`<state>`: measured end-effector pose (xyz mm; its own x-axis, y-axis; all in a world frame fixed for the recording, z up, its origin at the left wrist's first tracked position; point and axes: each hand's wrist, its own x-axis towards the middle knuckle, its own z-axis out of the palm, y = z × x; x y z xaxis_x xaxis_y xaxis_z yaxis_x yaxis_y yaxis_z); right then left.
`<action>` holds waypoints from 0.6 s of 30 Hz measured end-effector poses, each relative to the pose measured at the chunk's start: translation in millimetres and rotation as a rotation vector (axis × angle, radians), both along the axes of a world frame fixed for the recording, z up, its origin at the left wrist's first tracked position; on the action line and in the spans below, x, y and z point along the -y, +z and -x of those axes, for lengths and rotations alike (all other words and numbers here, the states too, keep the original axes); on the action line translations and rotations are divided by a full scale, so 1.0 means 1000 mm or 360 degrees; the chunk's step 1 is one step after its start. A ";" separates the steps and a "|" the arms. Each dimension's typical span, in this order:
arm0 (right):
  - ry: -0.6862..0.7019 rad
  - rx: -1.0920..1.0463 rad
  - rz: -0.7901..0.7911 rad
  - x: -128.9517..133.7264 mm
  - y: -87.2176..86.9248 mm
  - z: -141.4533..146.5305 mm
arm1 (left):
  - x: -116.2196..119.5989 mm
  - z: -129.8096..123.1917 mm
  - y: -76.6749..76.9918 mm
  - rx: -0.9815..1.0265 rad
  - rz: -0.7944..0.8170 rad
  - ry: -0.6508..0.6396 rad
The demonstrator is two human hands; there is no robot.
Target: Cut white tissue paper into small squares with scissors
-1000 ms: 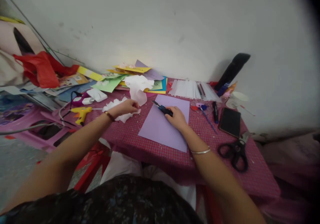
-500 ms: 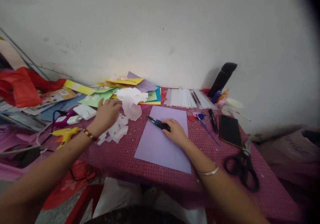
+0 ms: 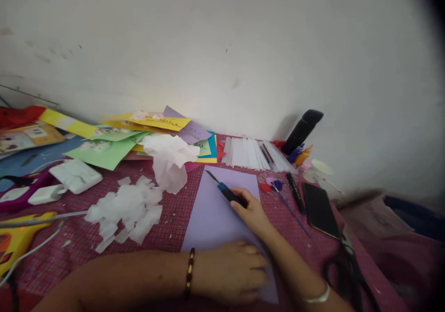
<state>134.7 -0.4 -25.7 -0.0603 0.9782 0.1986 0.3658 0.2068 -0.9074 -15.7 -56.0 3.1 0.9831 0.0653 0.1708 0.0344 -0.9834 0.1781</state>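
A sheet of purple paper lies on the red checked tablecloth in front of me. My right hand is wrapped round a black and blue utility knife, its blade out and pointing up and left above the sheet. Across the lower part of the paper lies my left hand, palm down, fingers slightly apart, holding nothing. Its arm covers the sheet's lower left edge. Left of the sheet sits a heap of white paper scraps, with a crumpled white tissue behind it.
Coloured cards are piled at the back left. A yellow glue gun and white plugs lie left. White strips stand behind the paper. To the right are a marker, a phone and black scissors.
My left hand has come from the tissue and scraps at the left down onto the lower part of the purple sheet. The right hand keeps the utility knife; the whole view has shifted.
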 end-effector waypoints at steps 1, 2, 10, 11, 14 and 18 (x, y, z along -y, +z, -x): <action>-0.0022 -0.0053 0.0042 0.000 0.000 -0.001 | -0.002 0.001 -0.001 0.0019 0.0032 -0.0033; -0.0039 -0.0084 0.0074 -0.001 0.001 -0.001 | -0.004 0.002 -0.002 0.0041 0.0054 -0.0069; -0.0064 -0.0129 0.0172 0.003 0.005 -0.001 | -0.005 0.003 -0.011 0.0132 0.0167 -0.0091; -0.0078 -0.0157 0.0169 0.004 0.006 -0.001 | -0.005 0.003 -0.012 0.0151 0.0170 -0.0087; -0.0150 -0.0254 0.0165 0.006 0.007 -0.001 | -0.006 0.003 -0.012 0.0219 0.0180 -0.0068; -0.0353 -0.0350 0.0169 0.006 0.014 -0.003 | -0.008 0.002 -0.016 0.0294 0.0187 -0.0077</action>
